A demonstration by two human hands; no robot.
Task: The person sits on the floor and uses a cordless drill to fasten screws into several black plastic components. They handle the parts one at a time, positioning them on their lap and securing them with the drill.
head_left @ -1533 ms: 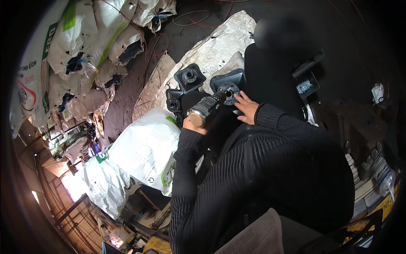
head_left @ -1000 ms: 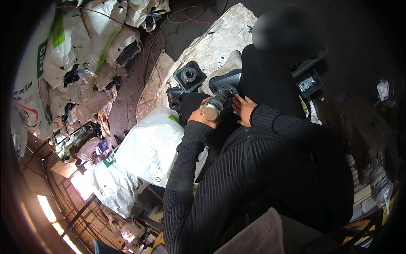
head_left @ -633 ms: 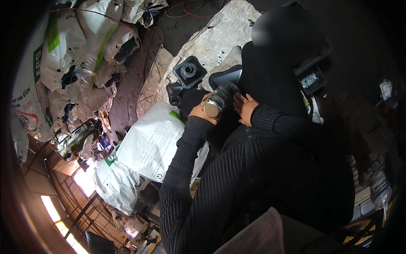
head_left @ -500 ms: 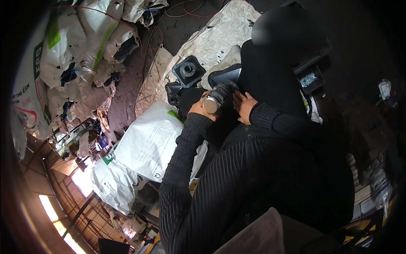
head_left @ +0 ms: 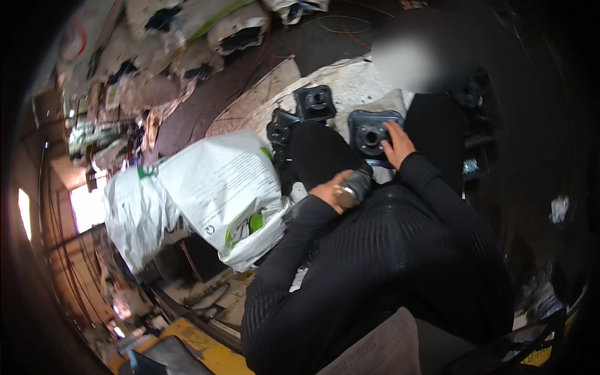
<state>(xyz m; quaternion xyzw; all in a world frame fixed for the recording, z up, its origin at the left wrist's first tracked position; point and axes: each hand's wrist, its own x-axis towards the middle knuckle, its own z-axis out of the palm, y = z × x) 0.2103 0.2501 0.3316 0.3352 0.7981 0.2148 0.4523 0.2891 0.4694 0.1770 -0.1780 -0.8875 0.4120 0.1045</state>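
My left hand (head_left: 329,189) is wrapped round a grey cylindrical power tool (head_left: 356,187) with a tan round end, held low in front of my torso. Its working tip is hidden. Ahead of it, between my knees, lies a black square plastic base (head_left: 370,139) with rounded corners and a ringed hub. My right hand (head_left: 399,147) touches the right side of this base, fingers stretched out and apart. Two similar black parts sit beyond my left knee: a square base (head_left: 315,102) and another base (head_left: 279,130), partly covered.
A large white sack (head_left: 219,181) stands close on my left. Pale sheeting (head_left: 350,78) covers the floor ahead. More filled sacks (head_left: 237,31) are piled at the far left. A small tray of metal bits (head_left: 470,166) sits beyond my right leg. A blurred dark shape fills the top right.
My view has swung left and tipped. The tool came back toward my torso in my left hand. My right hand left the tool's side and moved onto the black base, now uncovered.
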